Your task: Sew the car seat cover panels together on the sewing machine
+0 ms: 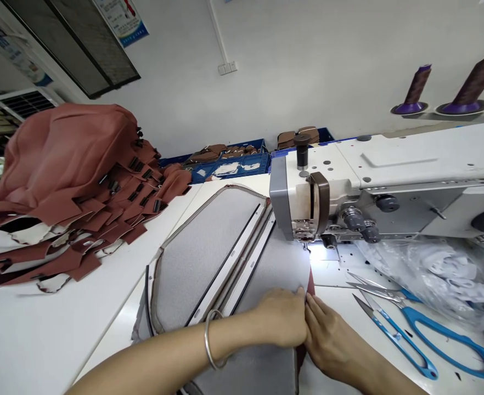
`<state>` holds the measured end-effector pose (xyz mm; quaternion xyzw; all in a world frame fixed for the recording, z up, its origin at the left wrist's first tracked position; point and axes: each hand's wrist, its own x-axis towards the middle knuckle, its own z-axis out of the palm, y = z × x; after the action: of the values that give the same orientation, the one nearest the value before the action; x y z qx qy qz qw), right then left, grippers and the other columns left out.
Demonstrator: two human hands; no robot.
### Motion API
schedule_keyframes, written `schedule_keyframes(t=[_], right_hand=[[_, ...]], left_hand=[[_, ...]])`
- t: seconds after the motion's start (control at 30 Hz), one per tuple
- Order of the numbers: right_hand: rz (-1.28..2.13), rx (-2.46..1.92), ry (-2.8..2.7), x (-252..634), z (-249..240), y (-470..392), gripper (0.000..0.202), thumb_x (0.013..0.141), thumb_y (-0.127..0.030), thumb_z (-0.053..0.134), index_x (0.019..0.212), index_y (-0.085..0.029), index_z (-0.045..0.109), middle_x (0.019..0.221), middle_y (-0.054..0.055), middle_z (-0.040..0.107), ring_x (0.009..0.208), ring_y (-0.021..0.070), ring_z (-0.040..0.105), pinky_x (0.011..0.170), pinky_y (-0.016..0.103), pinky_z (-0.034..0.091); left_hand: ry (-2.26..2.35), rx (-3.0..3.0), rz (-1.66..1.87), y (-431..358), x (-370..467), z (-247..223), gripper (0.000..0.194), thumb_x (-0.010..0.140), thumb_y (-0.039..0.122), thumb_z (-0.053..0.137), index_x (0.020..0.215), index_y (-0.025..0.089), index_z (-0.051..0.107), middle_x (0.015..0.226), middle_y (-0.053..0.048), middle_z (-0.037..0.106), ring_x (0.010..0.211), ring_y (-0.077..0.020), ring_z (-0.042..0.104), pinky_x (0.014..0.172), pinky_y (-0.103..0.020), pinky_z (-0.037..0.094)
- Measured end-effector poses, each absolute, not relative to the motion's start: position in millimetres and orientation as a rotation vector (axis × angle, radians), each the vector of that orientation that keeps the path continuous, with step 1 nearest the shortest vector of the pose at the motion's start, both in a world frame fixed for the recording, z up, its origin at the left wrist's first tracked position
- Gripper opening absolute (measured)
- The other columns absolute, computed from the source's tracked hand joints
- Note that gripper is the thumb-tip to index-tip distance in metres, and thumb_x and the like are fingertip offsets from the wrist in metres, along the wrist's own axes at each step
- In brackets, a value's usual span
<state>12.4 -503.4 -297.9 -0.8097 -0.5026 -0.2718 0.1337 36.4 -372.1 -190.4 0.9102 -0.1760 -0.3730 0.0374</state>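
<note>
A grey fabric panel [209, 247] with dark piped edges and two pale plastic strips lies on the table, its right part reaching the needle area of a sewing machine [287, 192]. My left hand [285, 318], a silver bangle on its wrist, is closed on the panel's right edge. Beside it, my right hand [328, 334] has its fingers pressed together on the same edge, fingertips against the left hand. A reddish-brown piece [311, 282] shows along this edge. Both hands are in front of the lit presser foot [306, 247].
To the right lie blue-handled scissors [443, 334], blue thread snips [402, 337] and a clear bag of white parts [448, 274]. Reddish-brown covers [73, 159] are heaped at the left. Blue crates [242, 164] stand behind the table; thread cones [418, 85] rise at upper right.
</note>
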Motion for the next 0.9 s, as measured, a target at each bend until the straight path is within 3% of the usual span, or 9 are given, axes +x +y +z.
schedule_keyframes(t=[0.2,0.4,0.73,0.9], right_hand=[[-0.813,-2.366,-1.411,12.8,-300.1,-500.4,0.035,0.073,-0.005,0.047,0.103,0.003,0.062,0.107,0.031,0.057,0.108,0.0397,0.052,0.087,0.056,0.045],[-0.725,-2.295,-1.368,6.6,-302.4,-494.8,0.037,0.076,-0.006,0.042,0.106,-0.003,0.064,0.099,0.023,0.062,0.107,0.0354,0.053,0.089,0.057,0.045],[-0.716,-2.283,-1.265,30.8,-304.2,-501.6,0.037,0.073,-0.001,0.041,0.102,-0.004,0.065,0.104,0.023,0.061,0.113,0.0338,0.049,0.091,0.053,0.046],[-0.553,-2.178,-1.364,22.2,-304.0,-497.2,0.028,0.076,-0.011,0.045,0.093,-0.017,0.067,0.072,0.011,0.062,0.09,0.0282,0.058,0.084,0.05,0.049]], left_hand=[[-0.532,2.737,-1.111,-373.1,47.8,-192.6,0.06,0.075,0.021,0.045,0.134,0.007,0.038,0.112,-0.019,0.061,0.095,-0.0304,0.061,0.077,-0.039,0.049],[-0.494,2.772,-1.156,-377.8,55.7,-194.6,0.068,0.071,0.018,0.047,0.137,0.008,0.033,0.104,-0.017,0.064,0.088,-0.0298,0.062,0.065,-0.034,0.047],[-0.321,2.808,-0.935,-384.7,69.2,-209.4,0.051,0.073,0.016,0.047,0.124,0.013,0.046,0.095,-0.013,0.067,0.082,-0.0273,0.062,0.066,-0.034,0.043],[-0.129,2.813,-0.636,-386.6,66.3,-231.1,0.05,0.073,0.017,0.044,0.123,0.017,0.048,0.097,-0.011,0.065,0.091,-0.0276,0.059,0.076,-0.036,0.043]])
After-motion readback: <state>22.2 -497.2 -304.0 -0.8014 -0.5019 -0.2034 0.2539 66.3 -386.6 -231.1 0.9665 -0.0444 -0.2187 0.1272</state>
